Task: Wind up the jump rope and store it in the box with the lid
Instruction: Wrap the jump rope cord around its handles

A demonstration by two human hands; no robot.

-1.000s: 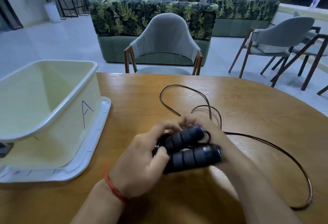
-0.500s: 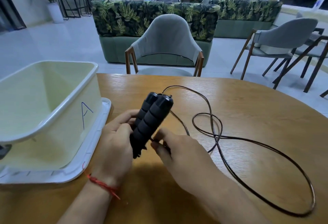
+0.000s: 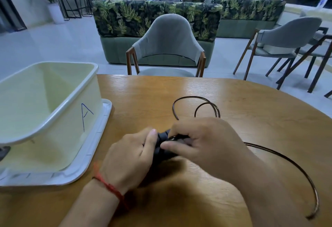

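Observation:
The two black foam handles (image 3: 162, 147) of the jump rope are held together in my left hand (image 3: 131, 158), mostly hidden by my fingers. My right hand (image 3: 203, 142) pinches the thin black cord right at the handles and covers their right side. The remaining cord (image 3: 294, 165) lies loose on the wooden table, with small loops behind my right hand and a wide arc curving to the right. The pale yellow box (image 3: 53, 118), marked with a blue "A", stands open on its white lid (image 3: 97, 147) at the left.
The round wooden table (image 3: 233, 100) ends just beyond the cord. A grey chair (image 3: 167, 46) stands at its far side, more chairs at the right. Behind them are a leaf-patterned sofa and two seated people.
The handles have come down from upright to low between my hands. My right hand has moved onto them with the cord, and the loose loops on the table have shrunk.

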